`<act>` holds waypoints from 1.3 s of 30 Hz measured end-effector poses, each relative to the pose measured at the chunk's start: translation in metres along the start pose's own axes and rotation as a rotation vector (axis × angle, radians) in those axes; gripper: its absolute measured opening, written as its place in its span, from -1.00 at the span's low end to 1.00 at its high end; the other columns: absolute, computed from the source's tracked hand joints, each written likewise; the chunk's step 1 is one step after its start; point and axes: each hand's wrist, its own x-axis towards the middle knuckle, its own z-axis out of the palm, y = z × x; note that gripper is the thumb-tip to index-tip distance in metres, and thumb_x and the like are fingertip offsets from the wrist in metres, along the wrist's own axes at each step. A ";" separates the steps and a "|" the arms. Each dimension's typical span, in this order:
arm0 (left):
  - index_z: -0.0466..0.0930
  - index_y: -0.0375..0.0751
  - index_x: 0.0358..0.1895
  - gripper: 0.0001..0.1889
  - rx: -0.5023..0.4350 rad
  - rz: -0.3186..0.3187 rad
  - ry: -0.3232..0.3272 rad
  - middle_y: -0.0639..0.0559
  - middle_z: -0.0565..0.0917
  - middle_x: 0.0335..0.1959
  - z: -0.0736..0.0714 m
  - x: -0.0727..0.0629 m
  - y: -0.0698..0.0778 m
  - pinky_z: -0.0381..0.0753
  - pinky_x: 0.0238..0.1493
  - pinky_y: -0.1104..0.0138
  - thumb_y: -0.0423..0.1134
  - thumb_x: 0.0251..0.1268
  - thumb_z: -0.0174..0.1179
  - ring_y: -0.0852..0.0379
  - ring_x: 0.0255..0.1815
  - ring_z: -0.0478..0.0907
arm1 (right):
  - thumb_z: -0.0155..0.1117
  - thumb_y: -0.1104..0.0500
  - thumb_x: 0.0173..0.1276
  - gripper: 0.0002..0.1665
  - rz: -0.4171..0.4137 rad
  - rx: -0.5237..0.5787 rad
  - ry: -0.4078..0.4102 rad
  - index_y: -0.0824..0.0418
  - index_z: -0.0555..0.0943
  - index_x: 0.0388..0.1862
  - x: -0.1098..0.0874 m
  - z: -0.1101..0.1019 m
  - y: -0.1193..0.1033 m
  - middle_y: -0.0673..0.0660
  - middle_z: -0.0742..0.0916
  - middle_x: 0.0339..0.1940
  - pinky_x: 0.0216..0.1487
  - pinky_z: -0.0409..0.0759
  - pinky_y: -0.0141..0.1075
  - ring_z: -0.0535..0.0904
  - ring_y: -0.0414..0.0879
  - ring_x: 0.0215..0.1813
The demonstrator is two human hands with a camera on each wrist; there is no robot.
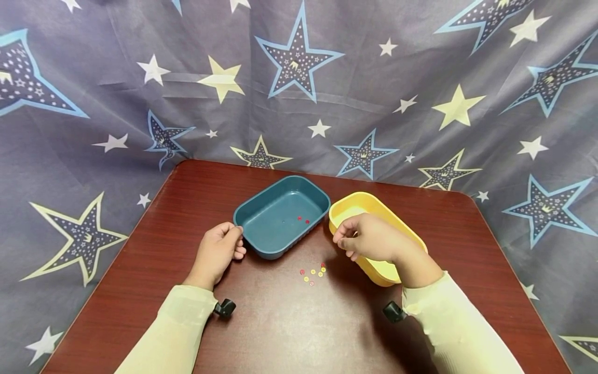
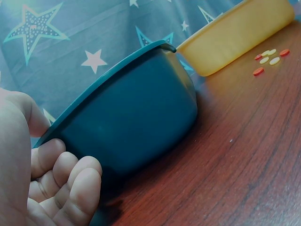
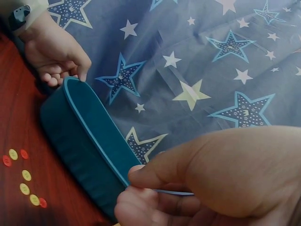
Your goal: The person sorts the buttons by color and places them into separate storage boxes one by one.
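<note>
Head view: starry curtain (image 1: 299,124) beyond the tabletop (image 1: 280,327); buttons (image 1: 313,271) lie near, two inside the left-side blue tub (image 1: 266,221); the right hand (image 1: 374,239) partly hides the yellow tub (image 1: 344,210). Left wrist: left hand (image 2: 44,162) pinching the blue tub's rim. Right wrist: thumb and forefinger pressed together, holding anything or not, I can't tell.

A reddish-brown table (image 1: 271,322) bears a teal tub (image 1: 266,226), a yellow tub (image 1: 385,269) and buttons (image 1: 313,271).
</note>
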 end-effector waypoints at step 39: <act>0.55 -0.35 -0.28 -0.64 0.011 -0.016 -0.002 -0.05 0.64 -0.40 -0.001 0.002 -0.002 0.87 -0.38 0.33 -0.13 0.71 0.22 0.14 -0.50 0.72 | 0.58 0.28 0.33 -0.89 -0.005 0.040 0.019 0.17 0.76 -0.28 0.004 0.092 0.032 -0.04 0.76 -0.53 -0.46 0.72 -0.32 0.65 -0.21 -0.58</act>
